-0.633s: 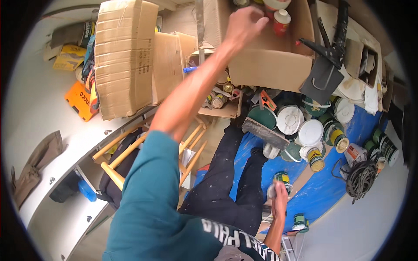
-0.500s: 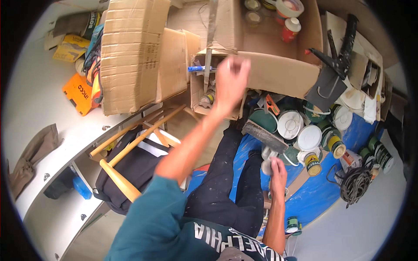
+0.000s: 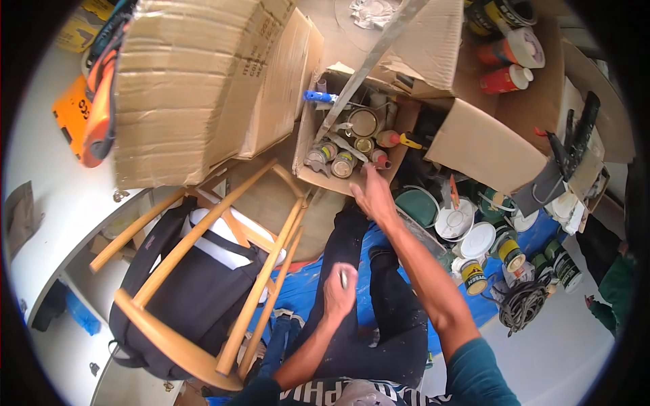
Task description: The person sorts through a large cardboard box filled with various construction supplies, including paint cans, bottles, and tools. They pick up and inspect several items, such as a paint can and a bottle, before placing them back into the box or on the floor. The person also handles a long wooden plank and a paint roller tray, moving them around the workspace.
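Observation:
My right hand [image 3: 374, 196] reaches to the near edge of a small cardboard box [image 3: 323, 177], fingers extended and thumb apart, close beside a small red container [image 3: 380, 160]. Inside the box stand a round can [image 3: 362, 123] and several smaller tins [image 3: 343, 164], with a yellow-and-black handle [image 3: 411, 141] at its right side. A blue-handled tool [image 3: 319, 97] and a long flat metal bar [image 3: 372, 59] lie across it. Over my lap, my left hand [image 3: 337, 298] is closed; a small pale end [image 3: 344, 279] shows in it, too small to name.
An upturned wooden chair [image 3: 183, 247] and a black backpack [image 3: 186, 311] are at the left. Large cardboard boxes [image 3: 189, 88] flank the small one. Paint cans [image 3: 477, 240] and a coiled cable [image 3: 525, 304] sit at right, partly over blue sheeting [image 3: 443, 304]. A person's green sleeve [image 3: 616, 291] shows far right.
My left hand has drawn back from above the small box to my lap. My right hand has moved from beside the paint cans to the box. The view has shifted, showing more inside the box.

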`<state>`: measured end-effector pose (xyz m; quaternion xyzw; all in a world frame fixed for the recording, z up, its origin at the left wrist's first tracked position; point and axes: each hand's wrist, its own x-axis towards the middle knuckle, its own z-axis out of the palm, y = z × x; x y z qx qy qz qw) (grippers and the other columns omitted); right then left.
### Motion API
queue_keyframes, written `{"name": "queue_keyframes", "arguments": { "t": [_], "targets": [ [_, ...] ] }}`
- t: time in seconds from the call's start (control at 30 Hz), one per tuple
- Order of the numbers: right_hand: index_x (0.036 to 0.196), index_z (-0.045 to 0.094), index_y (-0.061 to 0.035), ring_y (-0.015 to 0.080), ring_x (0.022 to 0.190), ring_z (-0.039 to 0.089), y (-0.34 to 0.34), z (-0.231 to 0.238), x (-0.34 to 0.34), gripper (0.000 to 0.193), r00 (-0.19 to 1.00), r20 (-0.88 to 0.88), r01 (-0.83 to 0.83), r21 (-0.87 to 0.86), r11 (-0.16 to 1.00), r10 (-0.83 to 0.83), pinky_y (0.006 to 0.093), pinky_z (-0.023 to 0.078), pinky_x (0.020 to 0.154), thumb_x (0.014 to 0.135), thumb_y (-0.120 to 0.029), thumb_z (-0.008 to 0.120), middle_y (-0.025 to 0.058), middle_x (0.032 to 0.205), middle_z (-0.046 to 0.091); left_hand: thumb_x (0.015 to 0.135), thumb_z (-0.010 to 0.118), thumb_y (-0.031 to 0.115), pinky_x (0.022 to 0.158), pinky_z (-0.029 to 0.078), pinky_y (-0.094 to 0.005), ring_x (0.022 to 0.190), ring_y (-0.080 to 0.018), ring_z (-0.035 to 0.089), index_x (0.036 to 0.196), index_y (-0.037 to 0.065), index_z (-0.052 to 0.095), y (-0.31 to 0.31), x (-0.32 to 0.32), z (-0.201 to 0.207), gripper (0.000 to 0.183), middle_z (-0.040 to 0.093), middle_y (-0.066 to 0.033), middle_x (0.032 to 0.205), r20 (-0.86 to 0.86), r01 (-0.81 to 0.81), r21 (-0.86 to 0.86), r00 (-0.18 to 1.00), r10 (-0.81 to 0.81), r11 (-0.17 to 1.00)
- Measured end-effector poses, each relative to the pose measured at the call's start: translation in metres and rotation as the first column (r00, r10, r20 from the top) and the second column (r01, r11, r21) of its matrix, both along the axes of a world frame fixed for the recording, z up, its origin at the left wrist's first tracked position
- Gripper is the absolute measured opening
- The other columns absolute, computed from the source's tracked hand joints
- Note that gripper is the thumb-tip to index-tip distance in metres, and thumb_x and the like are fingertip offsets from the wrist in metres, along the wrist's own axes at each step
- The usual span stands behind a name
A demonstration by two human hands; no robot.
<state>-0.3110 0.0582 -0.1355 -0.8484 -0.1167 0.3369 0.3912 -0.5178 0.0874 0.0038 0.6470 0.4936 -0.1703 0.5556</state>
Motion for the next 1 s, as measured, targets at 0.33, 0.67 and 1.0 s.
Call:
{"name": "queue_keyframes", "arguments": {
  "t": [0.33,0.67,1.0],
  "targets": [
    [0.151,0.017,0.0007,0.0536,0.134,0.034,0.078,-0.164,0.083,0.109,0.987,0.148,0.002,-0.364,0.932,0.056,0.0542,0.042,0.107,0.068,-0.017,0.085,0.0319,0.148,0.027,0.084,0.07,0.009,0.061,0.048,-0.0249,0.066,-0.0103,0.06,0.104,0.002,0.056,0.018,-0.007,0.007,0.025,0.062,-0.005,0.075,0.108,-0.053,-0.024,0.993,0.055,0.998],
    [0.14,0.04,-0.0129,0.0466,0.116,0.047,0.072,-0.063,0.082,0.095,0.909,0.283,-0.163,-0.434,0.886,0.306,0.0584,0.046,0.093,0.058,-0.014,0.088,0.0218,0.135,0.039,0.085,0.072,0.013,0.064,0.05,-0.0318,0.067,-0.0183,0.062,0.1,0.003,0.057,0.006,-0.004,0.01,0.023,0.061,-0.0073,0.072,0.201,-0.114,0.043,0.974,0.103,0.993],
    [0.147,0.041,-0.0034,0.0385,0.119,0.052,0.003,0.091,0.092,0.094,0.989,0.143,-0.015,-0.187,0.982,0.043,0.0416,0.045,0.101,0.068,-0.041,0.077,0.0285,0.128,0.047,0.084,0.073,0.019,0.068,0.052,-0.0374,0.07,-0.0286,0.065,0.098,0.002,0.059,-0.016,-0.009,0.012,0.026,0.062,-0.0127,0.075,0.249,-0.095,0.08,0.966,0.072,0.992]
  ]
}}
